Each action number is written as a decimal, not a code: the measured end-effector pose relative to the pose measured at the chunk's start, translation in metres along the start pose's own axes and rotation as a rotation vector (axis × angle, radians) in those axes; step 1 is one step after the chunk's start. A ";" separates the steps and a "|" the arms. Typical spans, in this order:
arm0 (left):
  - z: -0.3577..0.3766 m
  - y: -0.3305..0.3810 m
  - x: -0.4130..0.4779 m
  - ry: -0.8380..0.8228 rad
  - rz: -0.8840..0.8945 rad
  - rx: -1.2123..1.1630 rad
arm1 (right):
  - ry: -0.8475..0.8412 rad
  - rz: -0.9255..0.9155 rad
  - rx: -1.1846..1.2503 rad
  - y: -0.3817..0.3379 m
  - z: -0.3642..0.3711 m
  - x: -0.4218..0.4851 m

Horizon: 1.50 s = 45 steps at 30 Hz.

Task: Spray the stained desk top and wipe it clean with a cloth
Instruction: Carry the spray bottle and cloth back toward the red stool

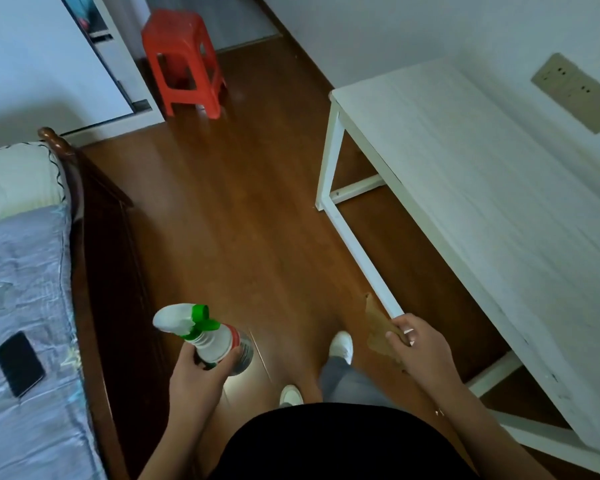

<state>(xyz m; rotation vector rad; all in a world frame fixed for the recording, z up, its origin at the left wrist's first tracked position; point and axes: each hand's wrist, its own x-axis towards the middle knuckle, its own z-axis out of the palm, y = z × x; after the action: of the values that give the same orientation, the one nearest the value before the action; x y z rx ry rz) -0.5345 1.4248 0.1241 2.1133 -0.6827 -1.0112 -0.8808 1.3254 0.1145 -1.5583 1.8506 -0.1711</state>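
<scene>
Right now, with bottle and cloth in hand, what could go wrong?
1. The bottle in the left hand has its nozzle turned toward the bed, where a phone lies; a stray squirt could wet it.
2. A socket sits on the wall just above the desk; overspray may reach it.
3. The right hand only pinches the cloth, which hangs loose and could slip.
</scene>
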 end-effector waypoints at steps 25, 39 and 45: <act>-0.099 0.120 0.253 0.529 -0.229 -0.124 | -0.439 -0.594 -0.040 -0.399 0.070 0.345; -0.142 0.271 0.547 0.156 0.005 0.004 | -0.168 -0.282 0.056 -0.500 0.056 0.504; -0.129 0.335 0.650 0.134 0.033 0.008 | -0.119 -0.210 0.093 -0.515 0.048 0.599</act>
<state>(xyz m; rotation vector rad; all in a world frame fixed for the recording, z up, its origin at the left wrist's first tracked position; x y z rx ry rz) -0.1196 0.8088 0.1453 2.1477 -0.6537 -0.8412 -0.4517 0.6606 0.0919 -1.6587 1.5650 -0.2510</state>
